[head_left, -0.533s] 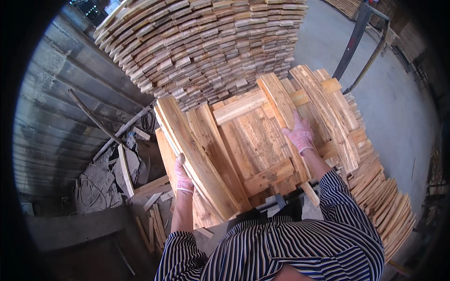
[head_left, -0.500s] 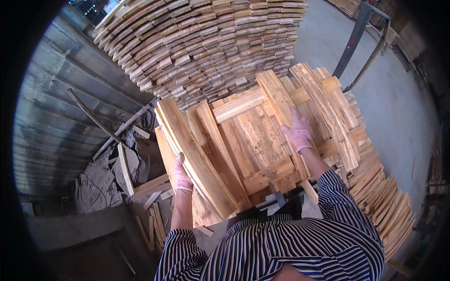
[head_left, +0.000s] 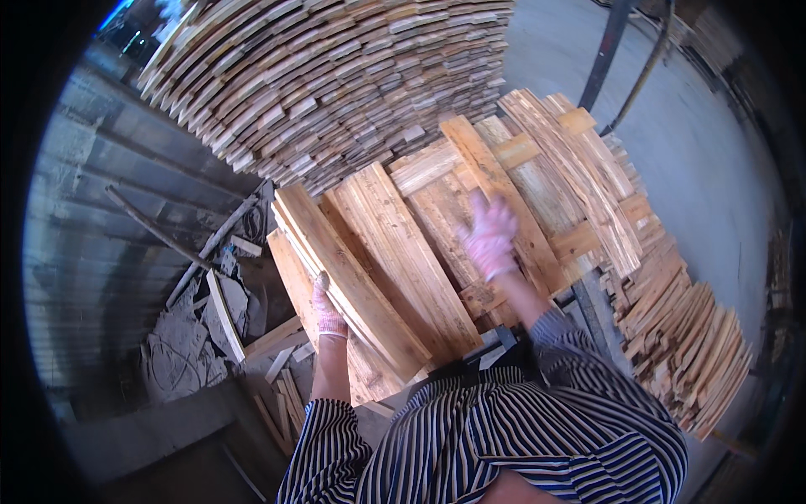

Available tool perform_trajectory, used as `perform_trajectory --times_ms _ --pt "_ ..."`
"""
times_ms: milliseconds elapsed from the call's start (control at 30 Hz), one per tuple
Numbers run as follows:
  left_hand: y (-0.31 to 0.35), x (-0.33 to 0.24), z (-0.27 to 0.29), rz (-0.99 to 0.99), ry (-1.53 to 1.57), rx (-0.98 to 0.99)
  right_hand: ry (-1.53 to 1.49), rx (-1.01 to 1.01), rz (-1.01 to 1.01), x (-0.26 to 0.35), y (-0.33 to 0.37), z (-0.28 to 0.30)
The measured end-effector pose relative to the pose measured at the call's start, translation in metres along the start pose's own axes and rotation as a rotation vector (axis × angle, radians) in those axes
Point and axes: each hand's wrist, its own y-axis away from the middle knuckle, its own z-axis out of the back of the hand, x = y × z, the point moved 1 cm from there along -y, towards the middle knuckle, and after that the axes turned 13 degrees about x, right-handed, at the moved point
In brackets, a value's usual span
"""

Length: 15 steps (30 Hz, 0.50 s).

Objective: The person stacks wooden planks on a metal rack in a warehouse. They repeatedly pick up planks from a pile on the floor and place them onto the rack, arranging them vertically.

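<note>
My left hand [head_left: 328, 312], in a pink and white glove, grips the outer edge of a small stack of wooden boards [head_left: 348, 281] at the left. Its thumb lies along the edge; the other fingers are mostly hidden. Over the middle of the pile, my right hand [head_left: 489, 233], gloved alike and slightly blurred, has its fingers spread and holds nothing. Just left of it lies a wide pale board [head_left: 411, 252]. A single narrow board [head_left: 504, 202] slants across the crosspieces just right of that hand. Further right are rough-edged boards [head_left: 575, 172] laid lengthwise.
A tall stack of boards [head_left: 336, 84] rises behind the pile. Loose wood pieces [head_left: 676, 336] are heaped at the lower right. Scrap and rubble [head_left: 189, 344] lie by the metal wall [head_left: 109, 210] at left. A dark metal post [head_left: 606, 55] stands at the upper right.
My right hand has let go of the slanting board and moved left, its fingers spreading. More board surface now shows beside the left stack. My left hand keeps its grip. The whole view has shifted slightly.
</note>
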Motion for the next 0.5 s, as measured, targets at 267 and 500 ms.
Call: perform_trajectory --times_ms 267,500 --pt "-0.005 0.001 -0.004 0.020 -0.155 -0.020 -0.180 0.246 -0.169 -0.040 -0.008 0.011" --pt "0.000 -0.006 -0.010 -0.025 -0.191 0.054 -0.135 0.209 0.198 0.056 0.064 -0.034"
